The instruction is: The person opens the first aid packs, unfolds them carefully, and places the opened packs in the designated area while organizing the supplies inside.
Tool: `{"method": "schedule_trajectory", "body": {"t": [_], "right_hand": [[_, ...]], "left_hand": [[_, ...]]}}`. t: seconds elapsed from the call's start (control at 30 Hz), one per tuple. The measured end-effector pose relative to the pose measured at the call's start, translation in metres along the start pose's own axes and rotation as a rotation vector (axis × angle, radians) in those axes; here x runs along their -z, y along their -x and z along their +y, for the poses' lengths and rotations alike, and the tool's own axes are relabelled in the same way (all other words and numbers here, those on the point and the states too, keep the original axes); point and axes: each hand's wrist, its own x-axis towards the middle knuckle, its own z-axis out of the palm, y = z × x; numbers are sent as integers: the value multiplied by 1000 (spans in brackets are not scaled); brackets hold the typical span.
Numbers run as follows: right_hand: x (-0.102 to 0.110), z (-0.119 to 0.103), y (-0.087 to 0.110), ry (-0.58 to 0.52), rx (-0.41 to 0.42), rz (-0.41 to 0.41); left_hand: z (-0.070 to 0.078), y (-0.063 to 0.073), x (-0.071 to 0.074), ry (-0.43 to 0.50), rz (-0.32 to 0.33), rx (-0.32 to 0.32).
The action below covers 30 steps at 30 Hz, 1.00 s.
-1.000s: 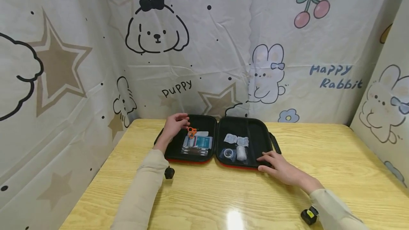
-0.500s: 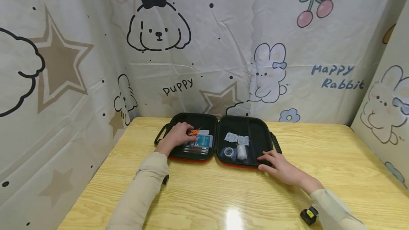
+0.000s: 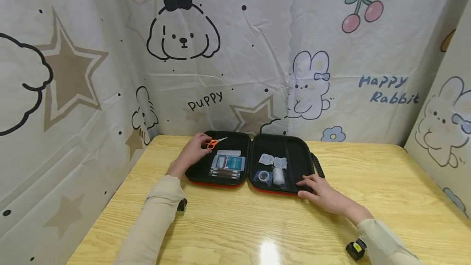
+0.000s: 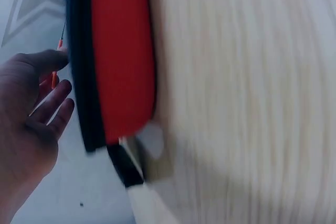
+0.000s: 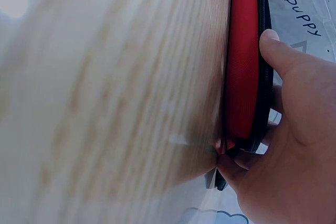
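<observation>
In the head view my left hand (image 3: 193, 150) pinches the orange handles of small scissors (image 3: 212, 143), blades pointing right. It holds them over the left half of an open zip case (image 3: 198, 177), black inside and red outside. In the left wrist view the scissors (image 4: 54, 77) show edge-on by the fingers, partly hidden. My right hand (image 3: 325, 194) grips the case's front right corner. In the right wrist view its thumb lies on the zipped rim (image 5: 262, 82) and the other fingers bend round the corner. Swabs (image 3: 225, 173) and teal packets (image 3: 234, 162) lie in the left half.
The case's right half holds two white packets (image 3: 273, 160), a bagged tape roll (image 3: 263, 176) and a white bandage roll (image 3: 278, 176). A strap handle (image 3: 317, 165) sticks out at its right. Behind the wooden table (image 3: 235, 224) hangs a printed curtain (image 3: 243, 52).
My left hand reached down into the left half, took hold of the scissors and lifted them up and leftward, off the teal packets. The right hand has stayed on the corner.
</observation>
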Motion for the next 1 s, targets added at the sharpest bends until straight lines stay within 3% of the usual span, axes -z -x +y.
{"method": "schedule_trajectory", "body": {"t": [0.23, 0.4, 0.53, 0.73, 1.0], "right_hand": [[0, 2, 2, -8, 2, 7], [-1, 4, 3, -11, 11, 5], [-3, 5, 2, -9, 8, 13], [-3, 6, 1, -15, 1, 16], [0, 5, 1, -17, 9, 7]], "left_hand": [[-18, 5, 21, -50, -32, 13], [-27, 8, 27, -92, -56, 30], [-28, 6, 28, -143, -60, -1], [-18, -5, 19, -161, -81, -23], [-2, -19, -10, -63, -113, 102]]}}
